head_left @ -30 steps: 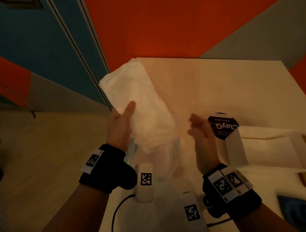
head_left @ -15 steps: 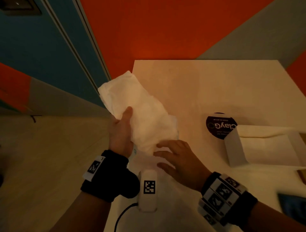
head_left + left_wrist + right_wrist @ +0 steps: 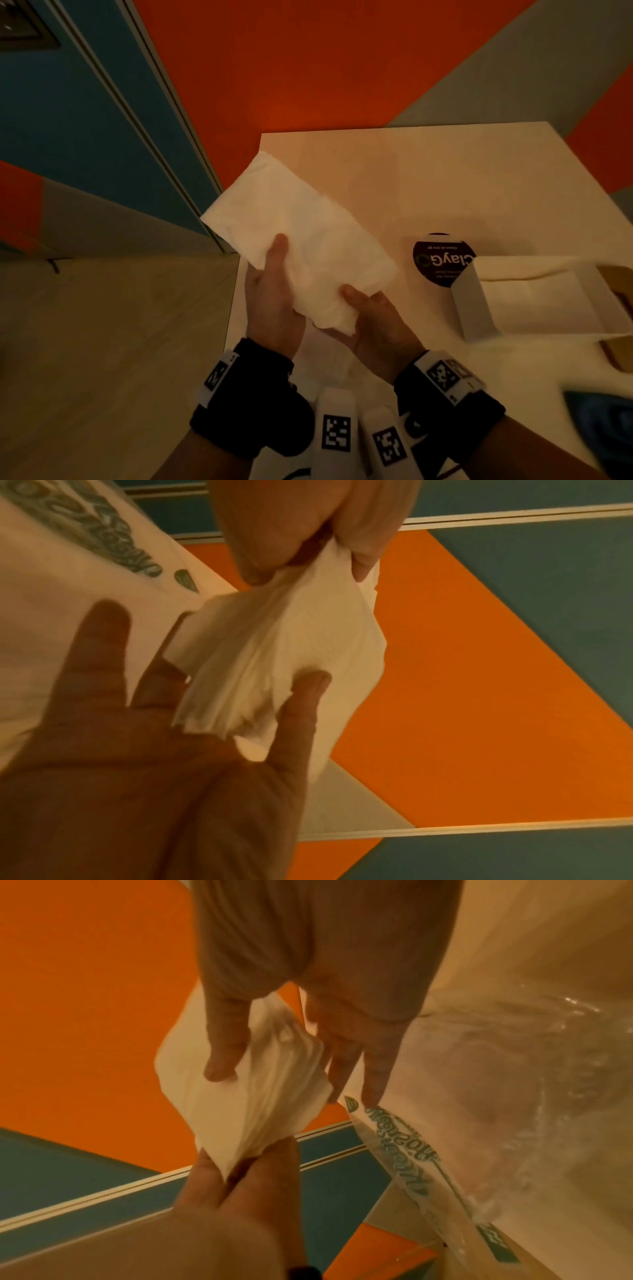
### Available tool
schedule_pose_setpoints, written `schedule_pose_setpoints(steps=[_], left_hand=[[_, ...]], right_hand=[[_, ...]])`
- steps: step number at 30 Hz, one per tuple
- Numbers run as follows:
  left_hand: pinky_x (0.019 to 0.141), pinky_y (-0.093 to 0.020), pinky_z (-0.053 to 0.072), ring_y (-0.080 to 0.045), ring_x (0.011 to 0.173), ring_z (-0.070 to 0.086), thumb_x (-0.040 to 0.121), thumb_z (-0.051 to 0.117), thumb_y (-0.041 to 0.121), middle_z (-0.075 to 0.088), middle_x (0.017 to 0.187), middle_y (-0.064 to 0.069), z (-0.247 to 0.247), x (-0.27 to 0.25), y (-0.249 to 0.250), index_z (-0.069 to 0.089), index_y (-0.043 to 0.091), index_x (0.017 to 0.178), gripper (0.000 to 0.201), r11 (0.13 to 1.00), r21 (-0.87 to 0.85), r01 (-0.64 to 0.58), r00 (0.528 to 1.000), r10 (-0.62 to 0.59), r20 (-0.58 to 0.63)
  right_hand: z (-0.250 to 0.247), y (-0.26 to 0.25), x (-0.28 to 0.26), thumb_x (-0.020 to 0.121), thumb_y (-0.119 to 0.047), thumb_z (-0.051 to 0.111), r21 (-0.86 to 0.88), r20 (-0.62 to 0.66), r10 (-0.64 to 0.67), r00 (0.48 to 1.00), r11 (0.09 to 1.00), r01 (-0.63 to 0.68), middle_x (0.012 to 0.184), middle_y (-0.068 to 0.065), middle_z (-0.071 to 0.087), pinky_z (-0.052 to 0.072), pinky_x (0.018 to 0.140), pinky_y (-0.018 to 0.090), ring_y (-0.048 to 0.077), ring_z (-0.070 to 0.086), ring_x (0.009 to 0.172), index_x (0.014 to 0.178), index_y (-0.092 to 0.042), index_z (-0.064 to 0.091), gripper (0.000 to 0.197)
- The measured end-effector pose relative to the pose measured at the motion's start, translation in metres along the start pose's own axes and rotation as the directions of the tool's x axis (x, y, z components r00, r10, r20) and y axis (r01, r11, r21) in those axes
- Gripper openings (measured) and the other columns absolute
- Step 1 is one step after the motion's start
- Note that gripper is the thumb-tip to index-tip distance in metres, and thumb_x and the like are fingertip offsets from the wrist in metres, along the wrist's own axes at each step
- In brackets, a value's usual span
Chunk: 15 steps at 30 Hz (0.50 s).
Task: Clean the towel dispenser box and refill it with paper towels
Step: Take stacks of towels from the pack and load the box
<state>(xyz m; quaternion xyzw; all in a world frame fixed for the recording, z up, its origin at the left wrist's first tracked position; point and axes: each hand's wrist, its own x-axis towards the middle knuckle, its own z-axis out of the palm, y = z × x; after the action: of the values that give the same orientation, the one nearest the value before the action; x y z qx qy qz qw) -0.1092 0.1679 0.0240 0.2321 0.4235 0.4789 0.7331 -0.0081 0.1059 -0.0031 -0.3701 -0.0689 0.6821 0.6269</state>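
Both hands (image 3: pixel 274 301) (image 3: pixel 373 329) raised, fingers pinching.

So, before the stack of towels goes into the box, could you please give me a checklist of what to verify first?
1. White stack of folded paper towels gripped by both hands: ok. The left hand holds its side, the right hand its near end.
2. Stack edges squared: not ok, the layers fan out at the near end.
3. White rectangular dispenser box open on top: ok.
4. Box interior wiped clean: cannot tell.
5. Path from stack to box across the pale tabletop: ok, though the dark round label lies beside the box.
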Motion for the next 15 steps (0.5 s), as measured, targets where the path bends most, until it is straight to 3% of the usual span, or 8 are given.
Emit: schedule_pose_setpoints(steps=[2, 4, 6, 8, 11, 13, 15], left_hand=[[0.097, -0.057, 0.044, -0.031, 0.112, 0.058, 0.083, 0.056, 0.041, 0.057, 0.130, -0.011, -0.004, -0.002, -0.002, 0.052, 0.019, 0.125, 0.047, 0.998, -0.006, 0.055, 0.998, -0.055, 0.022], [0.096, -0.052, 0.045, -0.028, 0.113, 0.057, 0.086, 0.050, 0.040, 0.052, 0.135, -0.014, -0.008, -0.001, 0.002, 0.047, 0.016, 0.129, 0.049, 1.000, 0.016, 0.016, 0.999, -0.016, 0.039], [0.099, -0.051, 0.041, -0.030, 0.120, 0.053, 0.086, 0.047, 0.037, 0.051, 0.137, -0.011, -0.018, 0.005, 0.013, 0.043, 0.018, 0.132, 0.050, 0.999, 0.014, -0.047, 0.994, 0.046, 0.100], [0.096, -0.047, 0.045, -0.029, 0.120, 0.053, 0.086, 0.044, 0.035, 0.054, 0.134, -0.008, -0.031, 0.014, 0.034, 0.046, 0.022, 0.130, 0.045, 0.995, 0.078, -0.070, 0.990, 0.060, 0.126], [0.075, -0.035, 0.057, -0.029, 0.114, 0.057, 0.087, 0.048, 0.030, 0.060, 0.126, -0.008, -0.049, 0.024, 0.062, 0.054, 0.022, 0.121, 0.035, 0.924, 0.378, -0.053, 0.994, 0.011, 0.111], [0.062, -0.028, 0.060, -0.021, 0.099, 0.064, 0.089, 0.048, 0.022, 0.067, 0.110, -0.003, -0.053, 0.023, 0.068, 0.059, 0.024, 0.111, 0.024, 0.846, 0.533, -0.019, 0.990, -0.060, 0.130], [0.056, -0.027, 0.059, -0.013, 0.082, 0.069, 0.088, 0.050, 0.021, 0.070, 0.092, 0.007, -0.050, 0.017, 0.063, 0.060, 0.026, 0.100, 0.017, 0.768, 0.640, 0.001, 0.985, -0.113, 0.134]], right_hand=[[-0.002, -0.001, 0.000, 0.059, -0.013, 0.076, 0.021, 0.052, 0.004, 0.999, 1.000, -0.005, 0.109, 0.007, 0.071, 0.060, 0.072, 0.040, 0.027, 0.067, 0.100, 0.115, -0.015, 0.060, 0.058], [-0.007, -0.006, 0.000, 0.058, -0.011, 0.078, 0.010, 0.048, -0.022, 0.999, 1.000, 0.021, 0.109, 0.008, 0.071, 0.059, 0.074, 0.039, 0.027, 0.067, 0.100, 0.119, -0.009, 0.058, 0.064], [-0.013, -0.018, -0.002, 0.070, -0.004, 0.063, -0.112, 0.014, -0.061, 0.998, 0.992, 0.062, 0.102, 0.003, 0.072, 0.060, 0.070, 0.035, 0.020, 0.069, 0.091, 0.119, -0.010, 0.057, 0.050], [-0.020, -0.032, -0.006, 0.081, 0.002, 0.052, -0.283, 0.006, -0.095, 0.995, 0.955, 0.093, 0.100, -0.003, 0.069, 0.061, 0.066, 0.031, 0.014, 0.068, 0.085, 0.109, -0.021, 0.059, 0.038], [-0.032, -0.051, -0.012, 0.087, 0.002, 0.048, -0.420, 0.008, -0.106, 0.994, 0.902, 0.100, 0.101, -0.007, 0.065, 0.060, 0.066, 0.028, 0.010, 0.064, 0.087, 0.101, -0.029, 0.057, 0.035], [-0.037, -0.058, -0.014, 0.089, 0.001, 0.045, -0.489, -0.001, -0.100, 0.995, 0.868, 0.086, 0.103, -0.007, 0.063, 0.060, 0.067, 0.026, 0.012, 0.061, 0.092, 0.104, -0.029, 0.053, 0.034], [-0.038, -0.062, -0.017, 0.092, -0.001, 0.041, -0.564, 0.000, -0.091, 0.996, 0.822, 0.075, 0.105, -0.006, 0.061, 0.058, 0.073, 0.030, 0.014, 0.059, 0.095, 0.108, -0.030, 0.050, 0.034]])
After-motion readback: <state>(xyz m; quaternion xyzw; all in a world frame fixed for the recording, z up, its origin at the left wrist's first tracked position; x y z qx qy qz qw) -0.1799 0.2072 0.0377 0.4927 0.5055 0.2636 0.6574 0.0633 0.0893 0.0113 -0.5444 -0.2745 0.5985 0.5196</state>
